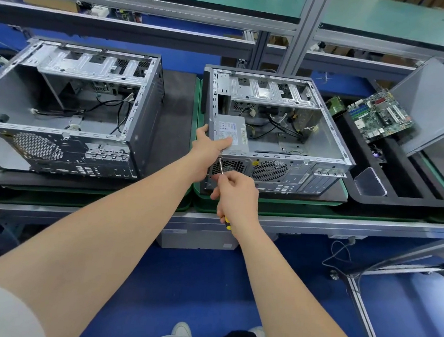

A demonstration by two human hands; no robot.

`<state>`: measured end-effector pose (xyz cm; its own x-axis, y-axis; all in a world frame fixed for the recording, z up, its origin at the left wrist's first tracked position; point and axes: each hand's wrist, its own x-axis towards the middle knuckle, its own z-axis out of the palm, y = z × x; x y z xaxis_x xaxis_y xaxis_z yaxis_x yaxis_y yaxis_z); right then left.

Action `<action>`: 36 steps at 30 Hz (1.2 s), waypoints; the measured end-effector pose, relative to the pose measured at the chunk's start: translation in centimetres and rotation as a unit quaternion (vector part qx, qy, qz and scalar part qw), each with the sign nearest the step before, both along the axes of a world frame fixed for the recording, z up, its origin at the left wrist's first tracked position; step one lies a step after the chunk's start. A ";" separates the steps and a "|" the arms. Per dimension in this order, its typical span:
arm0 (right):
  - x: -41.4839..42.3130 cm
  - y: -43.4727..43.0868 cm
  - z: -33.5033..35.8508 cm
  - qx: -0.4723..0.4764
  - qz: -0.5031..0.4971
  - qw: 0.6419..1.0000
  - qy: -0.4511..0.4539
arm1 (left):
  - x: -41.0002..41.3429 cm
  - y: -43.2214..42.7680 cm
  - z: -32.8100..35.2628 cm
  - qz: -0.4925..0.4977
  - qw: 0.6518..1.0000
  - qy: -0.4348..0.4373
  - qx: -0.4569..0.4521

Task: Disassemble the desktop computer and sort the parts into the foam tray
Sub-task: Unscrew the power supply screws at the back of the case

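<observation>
An open desktop case [325,139] lies on its side at the centre of the bench, rear panel facing me. Its grey power supply [230,132] sits in the near-left corner. My left hand [206,151] grips the case's left corner, fingers resting on the power supply. My right hand [236,196] holds a yellow-and-black screwdriver [227,222]; its shaft tip [220,162] touches the rear panel by the power supply grille. The black foam tray [401,194] lies to the right, holding a green motherboard [378,117] and a small clear box [369,185].
A second, stripped case [68,106] lies at the left on its own mat. A grey side panel [435,106] leans over the tray at the right. Aluminium shelf rails [147,30] run behind. A grey box [198,239] and cables sit under the bench.
</observation>
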<state>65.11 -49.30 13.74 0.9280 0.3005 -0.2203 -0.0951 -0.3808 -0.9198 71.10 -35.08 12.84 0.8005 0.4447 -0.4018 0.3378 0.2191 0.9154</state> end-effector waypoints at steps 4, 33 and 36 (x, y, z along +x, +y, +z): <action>-0.9 0.8 -0.1 -0.292 0.020 0.923 -0.251 | 0.0 0.0 0.0 -0.009 1.000 -0.001 0.009; 0.4 -0.9 1.1 0.297 -0.015 0.878 0.376 | -7.1 -3.6 1.9 0.040 0.969 0.005 -0.245; 0.1 -1.3 0.4 0.393 0.015 0.804 0.446 | -7.1 -3.6 2.0 0.042 0.965 0.010 -0.257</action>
<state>65.21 -50.62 14.19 0.4957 0.6911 -0.5260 -0.8521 0.2700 -0.4483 64.05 -38.72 14.80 0.7606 0.2452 -0.6012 0.3153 0.6699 0.6722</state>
